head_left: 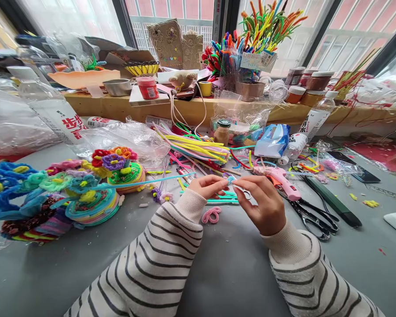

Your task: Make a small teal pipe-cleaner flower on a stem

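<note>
Grey desk across lower frame. Flowers at left, pipe cleaners heaped upper centre. Left hand and right hand mid-frame, each nearly closed in a fingertip pinch. Scissors centre right, glue gun just above, pink coil below left hand. Smallest: blue piece, pinched by both hands, just right of frame centre.

Above a grey table, the left hand and the right hand pinch a light blue fuzzy stem, a pink coil lying just nearer. Colourful fuzzy flowers stand on the left, with a pink glue gun and black-handled scissors on the right.
</note>
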### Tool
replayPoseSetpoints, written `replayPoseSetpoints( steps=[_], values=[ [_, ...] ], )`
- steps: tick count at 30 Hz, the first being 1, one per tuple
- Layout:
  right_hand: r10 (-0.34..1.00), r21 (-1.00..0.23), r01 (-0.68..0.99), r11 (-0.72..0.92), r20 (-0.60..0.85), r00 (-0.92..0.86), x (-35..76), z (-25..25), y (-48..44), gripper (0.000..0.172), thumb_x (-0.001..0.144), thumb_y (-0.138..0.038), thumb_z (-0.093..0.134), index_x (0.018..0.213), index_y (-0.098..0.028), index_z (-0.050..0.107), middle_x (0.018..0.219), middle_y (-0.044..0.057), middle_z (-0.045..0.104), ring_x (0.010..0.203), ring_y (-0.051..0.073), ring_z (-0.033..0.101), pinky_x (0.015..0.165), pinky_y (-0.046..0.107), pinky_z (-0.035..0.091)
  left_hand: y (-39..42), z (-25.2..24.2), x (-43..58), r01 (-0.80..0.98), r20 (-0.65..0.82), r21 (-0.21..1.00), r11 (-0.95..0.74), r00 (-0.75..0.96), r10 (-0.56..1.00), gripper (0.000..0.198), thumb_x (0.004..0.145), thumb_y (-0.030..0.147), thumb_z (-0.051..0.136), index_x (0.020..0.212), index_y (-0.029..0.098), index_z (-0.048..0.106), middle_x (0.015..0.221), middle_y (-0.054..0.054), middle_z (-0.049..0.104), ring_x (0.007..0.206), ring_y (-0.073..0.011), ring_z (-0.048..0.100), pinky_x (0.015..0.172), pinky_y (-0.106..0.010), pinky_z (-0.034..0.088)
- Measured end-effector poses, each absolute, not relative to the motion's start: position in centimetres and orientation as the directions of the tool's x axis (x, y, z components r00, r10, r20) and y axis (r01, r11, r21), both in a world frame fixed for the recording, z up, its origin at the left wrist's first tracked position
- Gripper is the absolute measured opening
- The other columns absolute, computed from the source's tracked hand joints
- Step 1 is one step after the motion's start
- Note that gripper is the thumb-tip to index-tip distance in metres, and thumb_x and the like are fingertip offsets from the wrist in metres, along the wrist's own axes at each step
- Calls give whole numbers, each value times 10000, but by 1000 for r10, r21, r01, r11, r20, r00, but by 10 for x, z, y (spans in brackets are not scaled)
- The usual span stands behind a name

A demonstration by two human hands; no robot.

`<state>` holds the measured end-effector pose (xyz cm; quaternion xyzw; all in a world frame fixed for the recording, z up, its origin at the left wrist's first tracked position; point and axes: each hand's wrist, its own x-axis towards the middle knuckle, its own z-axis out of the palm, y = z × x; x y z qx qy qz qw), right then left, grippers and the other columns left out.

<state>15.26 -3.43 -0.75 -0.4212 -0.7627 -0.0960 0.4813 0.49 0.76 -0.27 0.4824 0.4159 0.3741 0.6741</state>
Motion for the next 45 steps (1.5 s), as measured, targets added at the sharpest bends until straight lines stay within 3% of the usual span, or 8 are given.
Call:
replayPoseSetpoints(
  steps=[4,8,17,22,32,45],
  values=[
    [766,-608,610,507,643,4,151,-5,-32,154,725,-191,504,872,-178,549,840,56,560,733,141,534,574,255,480,4,4,5,-68,-126,986,151,283,951,201,567,333,625,671,161,628,616,7,607,552,-66,528,521,-163,423],
    [850,-734,502,458,526,-6,150,-5,-31,107,736,-204,492,799,-185,577,805,39,578,736,130,542,559,229,474,0,5,8,34,-17,999,7,297,955,215,581,333,605,675,144,647,614,-27,620,571,-104,536,534,-193,434],
    [784,-626,577,525,620,-40,150,-7,-30,110,717,-157,496,760,-182,594,742,40,587,654,132,544,568,258,461,0,-7,14,189,119,970,-152,176,977,238,544,318,627,700,138,625,659,-42,625,598,-137,561,575,-234,454],
    [765,-541,652,531,637,-94,149,-8,-29,117,713,-143,491,760,-175,593,721,47,585,656,146,535,605,288,454,0,-7,12,83,94,990,-115,227,969,195,557,285,622,680,134,631,653,-36,632,645,-146,580,643,-251,469],
    [775,-512,691,510,622,-112,150,-11,-31,114,718,-161,483,751,-153,592,725,60,586,662,148,529,614,286,448,0,-9,9,213,80,968,-132,234,969,272,587,345,594,745,135,662,698,-64,661,657,-169,602,635,-255,480],
    [753,-422,754,504,641,-144,149,-12,-30,116,726,-165,460,711,-169,575,685,48,576,678,162,515,609,289,430,2,-18,8,177,57,978,-106,263,963,252,580,318,604,759,151,665,719,-58,666,694,-177,602,666,-272,479]
  ],
)
